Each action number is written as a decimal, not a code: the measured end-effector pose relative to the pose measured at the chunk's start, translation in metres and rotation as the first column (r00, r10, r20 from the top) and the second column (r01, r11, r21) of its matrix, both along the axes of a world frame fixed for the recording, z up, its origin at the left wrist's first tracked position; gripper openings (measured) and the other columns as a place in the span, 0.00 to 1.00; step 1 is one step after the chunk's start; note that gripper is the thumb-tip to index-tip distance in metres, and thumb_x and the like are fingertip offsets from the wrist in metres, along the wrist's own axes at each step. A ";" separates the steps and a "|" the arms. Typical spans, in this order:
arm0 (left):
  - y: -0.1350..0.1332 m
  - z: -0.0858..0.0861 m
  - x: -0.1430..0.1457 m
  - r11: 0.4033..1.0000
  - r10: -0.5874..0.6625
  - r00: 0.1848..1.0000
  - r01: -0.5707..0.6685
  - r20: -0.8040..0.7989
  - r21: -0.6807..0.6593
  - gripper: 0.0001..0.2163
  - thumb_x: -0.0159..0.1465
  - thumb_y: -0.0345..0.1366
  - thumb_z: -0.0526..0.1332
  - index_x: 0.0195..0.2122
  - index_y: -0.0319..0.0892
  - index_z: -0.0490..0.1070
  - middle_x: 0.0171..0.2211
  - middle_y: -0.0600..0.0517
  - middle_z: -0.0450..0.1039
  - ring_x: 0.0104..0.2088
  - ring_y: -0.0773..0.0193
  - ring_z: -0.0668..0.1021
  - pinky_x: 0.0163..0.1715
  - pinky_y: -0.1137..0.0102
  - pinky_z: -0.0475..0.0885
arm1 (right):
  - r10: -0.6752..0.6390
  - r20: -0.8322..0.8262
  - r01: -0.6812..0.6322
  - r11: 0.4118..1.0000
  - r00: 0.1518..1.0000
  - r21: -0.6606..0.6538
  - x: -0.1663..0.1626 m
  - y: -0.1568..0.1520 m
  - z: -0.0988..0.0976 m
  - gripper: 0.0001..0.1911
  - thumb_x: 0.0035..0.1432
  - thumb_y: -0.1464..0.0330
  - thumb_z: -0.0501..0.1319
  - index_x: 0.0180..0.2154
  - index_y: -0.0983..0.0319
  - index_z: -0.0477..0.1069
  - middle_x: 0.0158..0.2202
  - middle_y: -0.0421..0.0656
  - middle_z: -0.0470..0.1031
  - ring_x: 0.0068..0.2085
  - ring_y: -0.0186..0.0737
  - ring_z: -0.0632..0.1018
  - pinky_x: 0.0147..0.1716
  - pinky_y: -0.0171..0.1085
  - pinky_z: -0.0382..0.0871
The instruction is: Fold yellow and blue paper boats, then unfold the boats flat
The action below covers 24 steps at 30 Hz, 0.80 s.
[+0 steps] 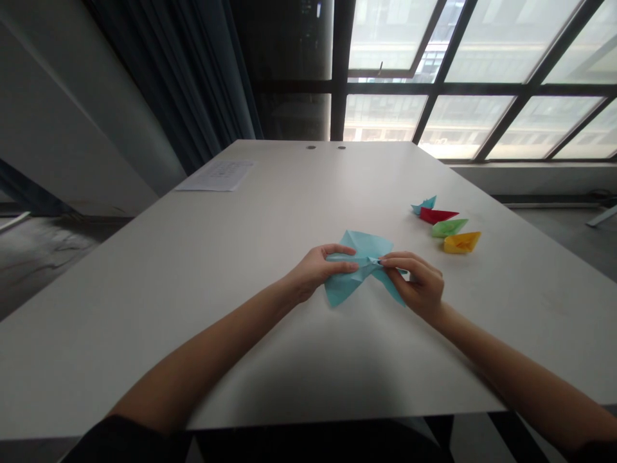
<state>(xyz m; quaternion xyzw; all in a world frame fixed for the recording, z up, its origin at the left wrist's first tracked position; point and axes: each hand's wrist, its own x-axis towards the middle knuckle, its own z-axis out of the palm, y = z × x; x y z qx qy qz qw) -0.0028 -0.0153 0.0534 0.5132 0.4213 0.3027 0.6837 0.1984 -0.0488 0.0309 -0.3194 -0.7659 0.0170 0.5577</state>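
Observation:
A light blue sheet of folding paper is held just above the white table, creased and gathered towards its middle, with flaps spreading out. My left hand grips its left side, fingers over the folded strip and thumb along the front. At the pinched centre, my right hand closes its thumb and fingertips on the paper's right part. The right fingers partly cover the fold there. Beyond my right hand stand folded paper boats: a yellow one, a green one, a red one and a blue one.
The long white table reaches towards a large framed window. A printed sheet lies at its far left edge. Two round grommets sit near the far end. A dark blue curtain hangs at the back left.

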 end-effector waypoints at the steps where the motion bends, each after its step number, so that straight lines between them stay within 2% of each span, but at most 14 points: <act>1: 0.000 0.000 0.000 0.998 0.010 1.000 -0.008 -0.030 0.066 0.25 0.44 0.40 0.70 0.43 0.40 0.69 0.34 0.48 0.72 0.30 0.66 0.75 0.31 0.70 0.70 | -0.004 -0.014 0.003 1.000 1.000 -0.011 0.000 0.000 0.001 0.11 0.51 0.77 0.59 0.36 0.58 0.72 0.33 0.43 0.77 0.34 0.38 0.77 0.32 0.36 0.73; 3: -0.002 0.002 0.000 0.947 0.115 0.984 -0.068 -0.134 0.313 0.26 0.44 0.42 0.69 0.44 0.43 0.67 0.42 0.46 0.70 0.39 0.60 0.74 0.38 0.64 0.70 | -0.003 -0.028 0.002 1.000 1.000 -0.026 0.000 0.001 0.002 0.12 0.51 0.78 0.60 0.36 0.58 0.72 0.33 0.43 0.76 0.34 0.38 0.77 0.32 0.36 0.73; 4: -0.004 0.005 -0.001 0.874 0.197 0.963 -0.089 -0.182 0.477 0.25 0.44 0.42 0.69 0.43 0.43 0.68 0.46 0.45 0.67 0.44 0.57 0.72 0.43 0.61 0.68 | -0.004 -0.034 0.003 1.000 0.999 -0.029 0.000 0.001 0.003 0.12 0.50 0.79 0.60 0.35 0.58 0.72 0.32 0.42 0.76 0.34 0.38 0.77 0.32 0.36 0.73; 6: -0.008 0.012 -0.002 0.641 0.332 0.916 -0.043 -0.226 0.766 0.18 0.46 0.43 0.68 0.37 0.43 0.70 0.52 0.45 0.62 0.53 0.53 0.64 0.51 0.57 0.60 | -0.013 -0.048 0.011 0.999 0.999 -0.031 0.001 0.001 0.004 0.13 0.50 0.79 0.60 0.35 0.59 0.72 0.32 0.42 0.76 0.34 0.37 0.77 0.32 0.36 0.72; 7: -0.010 0.016 -0.003 0.529 0.334 0.910 0.035 -0.246 0.848 0.14 0.48 0.43 0.67 0.32 0.43 0.70 0.53 0.46 0.61 0.55 0.53 0.62 0.53 0.56 0.56 | -0.021 -0.056 0.019 0.999 0.998 -0.029 0.001 0.002 0.004 0.13 0.49 0.80 0.60 0.35 0.59 0.72 0.32 0.42 0.76 0.34 0.37 0.77 0.32 0.36 0.72; 9: -0.014 0.022 -0.005 0.366 0.279 0.912 0.189 -0.301 0.911 0.12 0.49 0.45 0.65 0.27 0.43 0.70 0.50 0.47 0.65 0.55 0.53 0.62 0.55 0.56 0.53 | -0.033 -0.072 0.032 0.999 0.997 -0.019 0.001 0.002 0.003 0.13 0.49 0.80 0.60 0.36 0.58 0.72 0.32 0.42 0.76 0.34 0.37 0.77 0.32 0.36 0.72; 10: -0.015 0.024 -0.005 0.318 0.251 0.911 0.241 -0.326 0.917 0.13 0.49 0.46 0.65 0.26 0.43 0.69 0.48 0.47 0.67 0.54 0.53 0.63 0.55 0.56 0.53 | -0.036 -0.077 0.035 0.999 0.996 -0.012 0.000 0.002 0.003 0.13 0.49 0.80 0.60 0.36 0.58 0.72 0.33 0.42 0.76 0.34 0.37 0.77 0.32 0.36 0.72; 12: -0.016 0.025 -0.006 0.283 0.225 0.915 0.268 -0.336 0.921 0.14 0.48 0.47 0.66 0.27 0.43 0.69 0.45 0.47 0.70 0.53 0.53 0.66 0.55 0.56 0.54 | -0.041 -0.086 0.042 0.999 0.995 0.007 0.000 0.003 0.003 0.13 0.49 0.79 0.60 0.35 0.58 0.72 0.33 0.42 0.76 0.33 0.37 0.77 0.32 0.36 0.73; 13: -0.016 0.025 -0.005 0.296 0.227 0.919 0.249 -0.322 0.922 0.14 0.48 0.47 0.65 0.28 0.42 0.69 0.45 0.46 0.70 0.52 0.53 0.66 0.54 0.57 0.55 | -0.047 -0.090 0.049 0.999 0.995 0.016 0.001 0.003 0.004 0.13 0.49 0.79 0.60 0.35 0.58 0.72 0.32 0.42 0.76 0.33 0.37 0.77 0.32 0.36 0.73; 15: -0.014 0.023 -0.004 0.374 0.252 0.928 0.167 -0.274 0.912 0.13 0.50 0.46 0.64 0.30 0.42 0.70 0.47 0.45 0.68 0.52 0.54 0.66 0.53 0.59 0.58 | -0.069 -0.094 0.072 0.997 0.993 0.031 0.002 0.004 0.006 0.13 0.49 0.79 0.60 0.35 0.58 0.72 0.33 0.42 0.76 0.33 0.37 0.77 0.32 0.36 0.73; 19: -0.008 0.016 0.000 0.657 0.337 0.932 -0.134 -0.130 0.742 0.11 0.55 0.44 0.61 0.31 0.41 0.71 0.47 0.46 0.65 0.48 0.58 0.68 0.45 0.65 0.65 | -0.084 -0.067 0.088 0.993 0.994 0.073 0.005 0.003 0.007 0.13 0.50 0.80 0.60 0.36 0.59 0.72 0.33 0.42 0.76 0.34 0.37 0.77 0.33 0.35 0.73; 21: -0.004 0.012 0.001 0.809 0.357 0.934 -0.298 -0.023 0.506 0.13 0.54 0.44 0.62 0.34 0.41 0.70 0.41 0.47 0.68 0.40 0.62 0.72 0.36 0.70 0.68 | -0.071 -0.041 0.075 0.992 0.997 0.106 0.006 0.003 0.006 0.14 0.49 0.81 0.60 0.37 0.59 0.71 0.34 0.42 0.76 0.34 0.37 0.77 0.32 0.35 0.73; 22: -0.002 0.010 0.001 0.878 0.342 0.939 -0.331 0.030 0.346 0.15 0.53 0.44 0.63 0.36 0.40 0.68 0.37 0.48 0.69 0.35 0.65 0.73 0.32 0.72 0.68 | -0.064 -0.025 0.067 0.990 0.998 0.124 0.006 0.002 0.005 0.15 0.49 0.81 0.60 0.37 0.59 0.71 0.34 0.43 0.76 0.34 0.37 0.77 0.32 0.35 0.73; 24: 0.000 0.008 0.001 0.954 0.286 0.949 -0.294 0.131 0.048 0.17 0.50 0.42 0.66 0.38 0.38 0.66 0.31 0.50 0.70 0.28 0.69 0.73 0.27 0.75 0.67 | -0.047 0.019 0.044 0.987 0.999 0.152 0.006 0.001 0.003 0.16 0.49 0.81 0.60 0.38 0.58 0.71 0.34 0.43 0.76 0.34 0.37 0.77 0.32 0.36 0.73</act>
